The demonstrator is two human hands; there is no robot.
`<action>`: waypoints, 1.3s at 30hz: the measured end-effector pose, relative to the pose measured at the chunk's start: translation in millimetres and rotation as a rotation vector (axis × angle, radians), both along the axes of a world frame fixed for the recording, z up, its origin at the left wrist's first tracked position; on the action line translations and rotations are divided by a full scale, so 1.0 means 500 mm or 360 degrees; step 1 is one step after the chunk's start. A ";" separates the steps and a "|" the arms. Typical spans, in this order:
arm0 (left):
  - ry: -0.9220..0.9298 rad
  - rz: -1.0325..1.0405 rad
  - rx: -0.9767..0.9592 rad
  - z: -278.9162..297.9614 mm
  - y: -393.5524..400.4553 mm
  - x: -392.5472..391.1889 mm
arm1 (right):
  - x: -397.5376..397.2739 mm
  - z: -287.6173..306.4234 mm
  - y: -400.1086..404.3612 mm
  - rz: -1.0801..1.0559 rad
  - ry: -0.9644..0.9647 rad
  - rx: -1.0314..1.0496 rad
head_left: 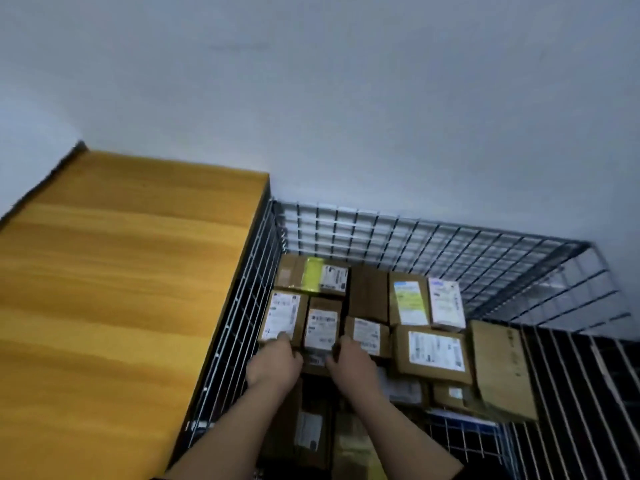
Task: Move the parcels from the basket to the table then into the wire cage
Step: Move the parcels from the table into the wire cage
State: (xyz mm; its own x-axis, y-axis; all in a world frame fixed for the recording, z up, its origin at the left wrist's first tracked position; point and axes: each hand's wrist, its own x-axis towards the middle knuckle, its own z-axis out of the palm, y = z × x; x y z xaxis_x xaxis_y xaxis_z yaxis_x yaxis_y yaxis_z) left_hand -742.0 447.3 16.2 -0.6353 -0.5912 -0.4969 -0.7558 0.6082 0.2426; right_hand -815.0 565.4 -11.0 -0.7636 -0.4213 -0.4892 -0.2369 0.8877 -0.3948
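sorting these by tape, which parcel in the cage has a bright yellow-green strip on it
The parcel in the far left corner of the wire cage: a yellow-green band crosses its top beside the white label. The others show only brown cardboard and labels.

A single head-worn wide-angle view looks steeply down and forward from above the person's forearms, close over the wire cage [450, 244], which fills the lower right of the frame. The wooden table [121, 289] runs along the left, slanted by the lens. A plain wall [346, 98] takes the whole upper half. No second view overlaps it.
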 end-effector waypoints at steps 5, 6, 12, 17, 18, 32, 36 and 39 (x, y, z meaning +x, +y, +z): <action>0.0206 -0.0195 -0.0315 0.221 -0.029 -0.023 | -0.023 0.256 0.009 0.0041 0.0317 -0.0081; 0.0224 -0.0259 -0.0390 0.259 -0.034 -0.023 | -0.026 0.298 0.015 0.0047 0.0376 -0.0101; 0.0305 -0.0397 -0.0715 0.458 -0.047 0.007 | -0.029 0.507 0.038 0.0074 0.0685 -0.0131; 0.0345 -0.0265 -0.0807 0.557 -0.052 0.067 | -0.006 0.612 0.028 0.0178 0.0832 -0.0187; 0.0352 -0.0244 -0.0826 0.570 -0.051 0.082 | 0.002 0.625 0.023 0.0223 0.0852 -0.0191; 0.0376 0.0201 -0.0803 0.661 -0.221 0.411 | 0.271 0.704 -0.216 0.0602 0.0791 -0.0321; 0.0351 0.0248 -0.0805 0.661 -0.324 0.506 | 0.364 0.698 -0.321 0.0618 0.0735 -0.0330; 0.0304 0.0224 -0.0818 0.658 -0.410 0.575 | 0.441 0.683 -0.407 0.0562 0.0647 -0.0322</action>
State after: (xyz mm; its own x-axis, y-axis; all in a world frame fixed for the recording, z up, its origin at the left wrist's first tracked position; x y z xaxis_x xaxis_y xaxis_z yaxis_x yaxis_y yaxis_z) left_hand -454.3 242.0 345.3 -0.5833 -0.8122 -0.0065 -0.8098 0.5809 0.0824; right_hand -594.7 362.1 330.6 -0.6695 -0.7396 -0.0689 -0.6736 0.6435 -0.3635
